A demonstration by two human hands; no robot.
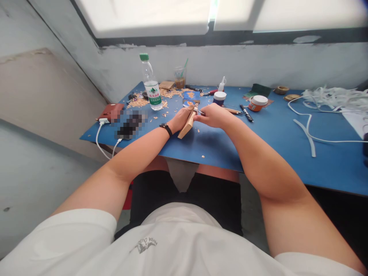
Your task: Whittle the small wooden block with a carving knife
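Toward the front edge of the smooth, softly shining blue counter [273,147], the pale rectangular wooden block [186,129] looks matt and bare. Near the far left corner, the tall, clear, green-capped plastic bottle [148,73] is glossy, and the pale, curled wood shavings [137,102] beside it look rough.

Wood shavings [138,102] litter a blue tabletop [273,142]
Water bottle [153,92], blue jar [219,101], orange jar [257,106] and pen [247,113] share the surface.

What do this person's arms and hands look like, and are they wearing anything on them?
Both arms are bare below short white sleeves. The left hand is gloveless, with a black watch at its wrist. The right hand is gloveless too, with no band visible.
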